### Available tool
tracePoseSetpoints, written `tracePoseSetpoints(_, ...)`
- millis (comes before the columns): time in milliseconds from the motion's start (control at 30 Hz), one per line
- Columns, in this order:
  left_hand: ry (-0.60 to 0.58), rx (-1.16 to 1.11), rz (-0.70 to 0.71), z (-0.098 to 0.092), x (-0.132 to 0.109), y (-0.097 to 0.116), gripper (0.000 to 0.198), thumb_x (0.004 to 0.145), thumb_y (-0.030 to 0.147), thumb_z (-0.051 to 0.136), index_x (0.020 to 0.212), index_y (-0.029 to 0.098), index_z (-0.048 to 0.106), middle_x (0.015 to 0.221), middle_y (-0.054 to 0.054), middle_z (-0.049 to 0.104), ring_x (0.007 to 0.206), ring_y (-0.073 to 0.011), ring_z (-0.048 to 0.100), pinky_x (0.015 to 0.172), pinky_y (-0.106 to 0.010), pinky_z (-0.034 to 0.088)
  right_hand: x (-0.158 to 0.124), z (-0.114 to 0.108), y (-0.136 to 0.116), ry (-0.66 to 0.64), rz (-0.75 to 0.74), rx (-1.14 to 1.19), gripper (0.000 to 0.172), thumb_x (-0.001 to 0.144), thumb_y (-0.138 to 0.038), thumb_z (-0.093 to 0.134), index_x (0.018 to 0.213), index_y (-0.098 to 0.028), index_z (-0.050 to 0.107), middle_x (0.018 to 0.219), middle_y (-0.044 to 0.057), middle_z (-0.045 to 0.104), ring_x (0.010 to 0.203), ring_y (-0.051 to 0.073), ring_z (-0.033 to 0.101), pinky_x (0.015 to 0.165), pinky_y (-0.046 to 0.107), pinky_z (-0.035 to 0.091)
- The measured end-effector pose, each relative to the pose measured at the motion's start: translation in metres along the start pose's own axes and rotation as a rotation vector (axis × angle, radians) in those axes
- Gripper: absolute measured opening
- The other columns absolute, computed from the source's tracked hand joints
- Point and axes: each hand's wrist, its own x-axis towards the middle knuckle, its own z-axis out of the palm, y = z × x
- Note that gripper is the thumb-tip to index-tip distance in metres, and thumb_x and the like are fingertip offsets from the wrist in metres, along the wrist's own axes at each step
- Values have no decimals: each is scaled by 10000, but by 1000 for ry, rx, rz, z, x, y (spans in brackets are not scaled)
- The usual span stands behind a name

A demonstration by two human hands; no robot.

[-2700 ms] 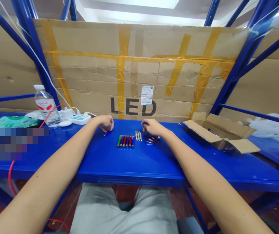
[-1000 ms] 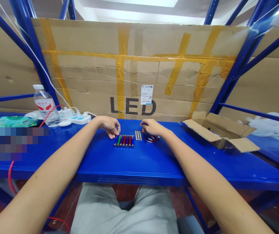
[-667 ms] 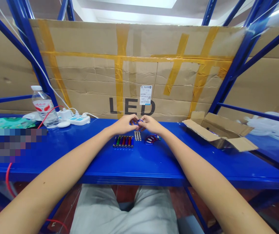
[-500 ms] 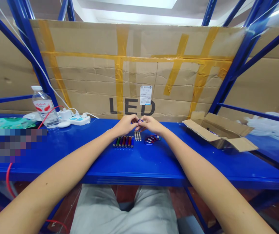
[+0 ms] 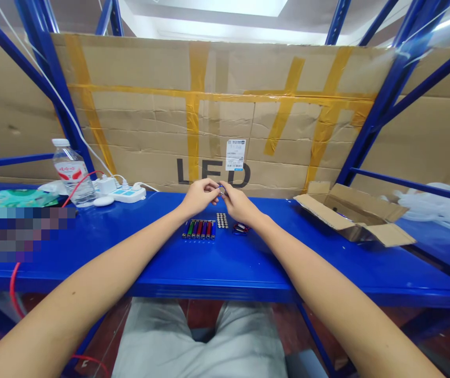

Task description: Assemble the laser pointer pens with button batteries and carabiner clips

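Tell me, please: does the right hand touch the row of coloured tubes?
Apart: the head view shows blue tabletop between the right hand and the row of coloured tubes.

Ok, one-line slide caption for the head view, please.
Left hand and right hand hold a small blue item between them above a blue table, beyond coloured tubes and small silver discs.

Your left forearm and right forearm slant inward from the near left and right; your left hand and right hand nearly meet, fingers bent in a pinch.
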Motion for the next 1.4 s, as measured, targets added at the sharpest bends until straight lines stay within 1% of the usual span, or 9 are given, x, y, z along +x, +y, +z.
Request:
tracePoseSetpoints(133, -9, -31, 41, 0, -1, 1, 98, 804, 186, 636, 872, 139, 586, 646, -11, 648, 560, -111, 621, 572, -247, 531, -1, 3, -4, -7, 13, 8, 494, 984, -213, 342, 1467, -122, 304, 1336, 206, 576, 1167, 286, 588, 951, 417, 460)
tracePoseSetpoints(300, -44, -25, 85, -2, -2, 2, 87, 811, 191, 619, 881, 151, 586, 677, -7, 649, 591, -110, 626, 608, -253, 538, -2, 0, -5, -39, 42, -13, 394, 1000, -229, 304, 1378, -153, 383, 1167, 172, 667, 1032, 270, 638, 862, 372, 479)
tracePoseSetpoints(467, -42, 17, 101, -3, -1, 1, 80, 816, 191, 608, 883, 147, 610, 642, 2, 638, 583, -112, 625, 618, -252, 531, -2, -2, -5, -47, 21, -71, 370, 982, -203, 301, 1327, -138, 420, 1125, 187, 675, 985, 295, 641, 803, 367, 469)
tracePoseSetpoints(667, -75, 10, 114, -2, -1, 0, 60, 808, 159, 608, 863, 138, 609, 643, 2, 640, 569, -103, 620, 596, -238, 523, -1, 3, -3, -49, 42, -126, 319, 943, -157, 341, 1213, -119, 507, 1031, 174, 698, 893, 270, 646, 779, 339, 458)
tracePoseSetpoints(733, -64, -10, 116, -2, -1, 1, 52, 802, 151, 612, 851, 135, 605, 644, 0, 644, 558, -99, 617, 582, -232, 519, 0, 6, -1, -18, 23, -67, 303, 946, -160, 331, 1168, -117, 534, 1012, 167, 699, 891, 261, 643, 783, 342, 461)
tracePoseSetpoints(867, -49, -13, 107, -3, 0, 0, 63, 792, 129, 606, 855, 132, 612, 615, 3, 639, 553, -103, 618, 570, -227, 517, 4, 8, 3, 65, -13, 169, 314, 961, -193, 328, 1140, -125, 576, 1084, 141, 683, 988, 229, 627, 866, 346, 453)
tracePoseSetpoints(1033, -67, 19, 90, -4, 1, -4, 69, 790, 116, 601, 855, 132, 617, 605, 10, 630, 542, -98, 608, 564, -222, 515, 7, 5, 8, 58, 19, 321, 314, 943, -209, 359, 1125, -133, 603, 1126, 111, 673, 1049, 213, 603, 926, 345, 435)
tracePoseSetpoints(1200, -68, -4, 76, -3, 1, -7, 75, 791, 108, 605, 862, 132, 612, 640, -1, 642, 562, -103, 616, 566, -231, 529, 5, 5, 9, 24, 41, 232, 276, 961, -211, 359, 1166, -139, 528, 1124, 130, 669, 1032, 214, 605, 896, 352, 444)
tracePoseSetpoints(1400, -119, -32, 66, -2, 1, -9, 106, 792, 110, 602, 894, 124, 629, 661, -14, 648, 589, -118, 628, 577, -261, 554, 2, 5, 3, -14, 50, 93, 278, 966, -182, 322, 1200, -135, 465, 1070, 163, 679, 978, 241, 631, 824, 347, 463)
